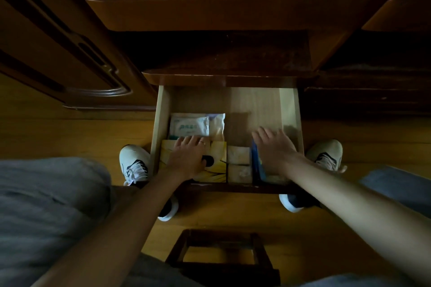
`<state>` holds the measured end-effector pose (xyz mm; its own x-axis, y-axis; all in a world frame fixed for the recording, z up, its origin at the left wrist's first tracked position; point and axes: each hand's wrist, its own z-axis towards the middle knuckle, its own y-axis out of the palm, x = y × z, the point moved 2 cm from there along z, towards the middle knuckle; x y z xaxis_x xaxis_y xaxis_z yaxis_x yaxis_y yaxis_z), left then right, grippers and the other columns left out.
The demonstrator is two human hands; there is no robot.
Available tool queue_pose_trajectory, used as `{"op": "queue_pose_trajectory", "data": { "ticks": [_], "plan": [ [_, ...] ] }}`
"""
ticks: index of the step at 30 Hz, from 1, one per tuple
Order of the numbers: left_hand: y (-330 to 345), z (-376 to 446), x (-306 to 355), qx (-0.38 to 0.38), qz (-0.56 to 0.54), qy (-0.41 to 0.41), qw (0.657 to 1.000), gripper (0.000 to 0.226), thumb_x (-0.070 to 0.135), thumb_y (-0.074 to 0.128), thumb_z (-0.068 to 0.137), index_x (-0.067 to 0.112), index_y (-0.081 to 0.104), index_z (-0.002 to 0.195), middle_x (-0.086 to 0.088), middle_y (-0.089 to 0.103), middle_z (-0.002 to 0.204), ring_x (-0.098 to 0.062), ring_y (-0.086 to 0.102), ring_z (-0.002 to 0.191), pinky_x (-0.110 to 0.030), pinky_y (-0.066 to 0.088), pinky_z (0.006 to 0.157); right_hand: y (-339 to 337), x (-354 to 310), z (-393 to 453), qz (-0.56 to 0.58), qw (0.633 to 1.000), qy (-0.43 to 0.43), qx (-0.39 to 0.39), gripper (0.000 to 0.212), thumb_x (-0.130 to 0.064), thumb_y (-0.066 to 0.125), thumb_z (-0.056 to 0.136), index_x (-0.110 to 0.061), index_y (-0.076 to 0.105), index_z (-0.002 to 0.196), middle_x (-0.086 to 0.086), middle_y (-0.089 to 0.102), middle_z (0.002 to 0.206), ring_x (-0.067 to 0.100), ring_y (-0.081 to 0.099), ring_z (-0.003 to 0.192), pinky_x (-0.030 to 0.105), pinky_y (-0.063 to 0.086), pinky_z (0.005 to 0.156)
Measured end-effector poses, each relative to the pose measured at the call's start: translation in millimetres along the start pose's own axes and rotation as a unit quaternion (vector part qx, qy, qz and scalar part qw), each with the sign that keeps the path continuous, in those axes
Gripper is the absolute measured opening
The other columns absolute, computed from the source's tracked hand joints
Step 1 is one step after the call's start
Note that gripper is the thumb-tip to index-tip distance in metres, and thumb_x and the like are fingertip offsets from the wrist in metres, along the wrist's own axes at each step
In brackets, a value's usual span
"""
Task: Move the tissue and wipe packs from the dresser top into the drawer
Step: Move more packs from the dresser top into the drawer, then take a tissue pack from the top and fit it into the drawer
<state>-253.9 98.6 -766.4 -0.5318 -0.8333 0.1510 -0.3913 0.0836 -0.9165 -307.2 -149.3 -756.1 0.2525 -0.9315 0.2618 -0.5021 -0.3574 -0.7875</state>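
Observation:
The pale wooden drawer (256,102) is pulled out below the dark dresser top (233,58). Inside it at the back left lies a white wipe pack (189,126) on a larger pale pack (218,123). A yellow tissue pack (220,158) lies at the front left, with my left hand (189,158) resting flat on it. Two small beige tissue packs (239,164) sit in the front middle. My right hand (275,149) lies fingers spread over a blue pack (256,165) at the front right. Neither hand clearly grips anything.
My two white shoes (134,163) (326,154) stand on the wooden floor on either side of the drawer. A dark wooden stool (221,254) is below me. A carved cabinet door (70,53) is on the left, and grey fabric (46,205) lies at the lower left.

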Motion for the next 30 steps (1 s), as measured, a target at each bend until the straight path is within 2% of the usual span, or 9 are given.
{"op": "queue_pose_trajectory", "data": {
  "ticks": [3,9,11,14,15,19,22,27,30],
  "plan": [
    [0,2,1,0.005,0.007,0.006,1.0,0.067,0.04,0.065,0.09,0.019,0.042,0.149,-0.008,0.051,0.146,-0.029,0.044,0.137,-0.048,0.031,0.117,20,1,-3,-0.051,0.998,0.042,-0.006,0.073,-0.043,0.056,0.101,-0.003,0.026,0.154,0.015,0.041,0.149,0.028,0.045,0.131,0.039,0.042,0.108],
    [0,4,0,0.006,-0.004,0.012,1.0,0.069,0.037,0.066,0.09,0.022,0.039,0.151,-0.008,0.05,0.146,-0.029,0.044,0.137,-0.047,0.031,0.118,42,3,5,0.03,0.999,0.027,-0.024,0.077,-0.031,0.055,0.101,0.003,0.015,0.157,0.022,0.032,0.157,0.034,0.037,0.14,0.039,0.042,0.112],
    [0,4,1,0.006,-0.001,0.014,1.0,0.07,0.037,0.066,0.09,0.021,0.038,0.152,-0.008,0.05,0.146,-0.029,0.044,0.137,-0.047,0.031,0.118,39,3,5,0.047,0.998,0.044,-0.007,0.084,-0.03,0.063,0.097,0.001,0.014,0.157,0.022,0.03,0.159,0.035,0.038,0.14,0.037,0.047,0.108],
    [1,4,3,0.009,0.001,0.013,1.0,0.07,0.036,0.068,0.089,0.021,0.038,0.151,-0.007,0.049,0.146,-0.028,0.044,0.137,-0.047,0.031,0.118,34,8,6,0.06,0.997,0.048,0.005,0.109,-0.027,0.076,0.089,-0.004,-0.002,0.162,0.022,0.009,0.169,0.036,0.036,0.145,0.036,0.052,0.105],
    [1,4,3,0.008,-0.001,0.01,1.0,0.071,0.035,0.069,0.089,0.021,0.038,0.151,-0.007,0.047,0.147,-0.028,0.043,0.138,-0.047,0.031,0.119,33,10,7,0.072,0.996,0.047,-0.007,0.111,-0.027,0.079,0.086,-0.005,0.001,0.162,0.02,0.013,0.168,0.036,0.035,0.146,0.037,0.052,0.103],
    [3,0,4,0.005,-0.002,0.003,1.0,0.07,0.033,0.066,0.09,0.022,0.036,0.153,-0.01,0.025,0.162,-0.03,0.031,0.146,-0.048,0.026,0.121,33,12,11,0.069,0.996,0.039,-0.049,0.074,-0.025,0.077,0.088,-0.009,0.037,0.149,0.014,0.047,0.151,0.034,0.036,0.145,0.04,0.049,0.107],
    [2,-2,3,-0.002,-0.007,0.003,1.0,0.07,0.03,0.063,0.092,0.023,0.032,0.155,-0.01,0.016,0.166,-0.03,0.025,0.149,-0.047,0.02,0.123,32,10,8,0.061,0.996,0.046,-0.051,0.068,-0.022,0.074,0.09,-0.008,0.04,0.146,0.014,0.048,0.149,0.032,0.039,0.142,0.04,0.048,0.107],
    [-10,-9,6,-0.009,-0.031,0.004,0.999,0.071,0.022,0.058,0.095,0.021,0.026,0.159,-0.01,0.01,0.167,-0.03,0.022,0.151,-0.043,0.022,0.122,17,11,-14,0.132,0.986,0.078,-0.057,0.082,-0.019,0.073,0.09,-0.007,0.025,0.156,0.014,0.039,0.156,0.032,0.039,0.142,0.041,0.048,0.106],
    [-34,-14,11,-0.014,-0.007,0.047,0.999,0.075,0.011,0.057,0.095,0.022,0.021,0.16,-0.011,0.003,0.169,-0.032,0.019,0.152,-0.047,0.024,0.12,-13,15,-30,0.178,0.974,0.098,-0.103,0.056,-0.012,0.052,0.101,-0.009,0.035,0.155,0.012,0.039,0.159,0.031,0.042,0.142,0.041,0.046,0.107]
  ]
}}
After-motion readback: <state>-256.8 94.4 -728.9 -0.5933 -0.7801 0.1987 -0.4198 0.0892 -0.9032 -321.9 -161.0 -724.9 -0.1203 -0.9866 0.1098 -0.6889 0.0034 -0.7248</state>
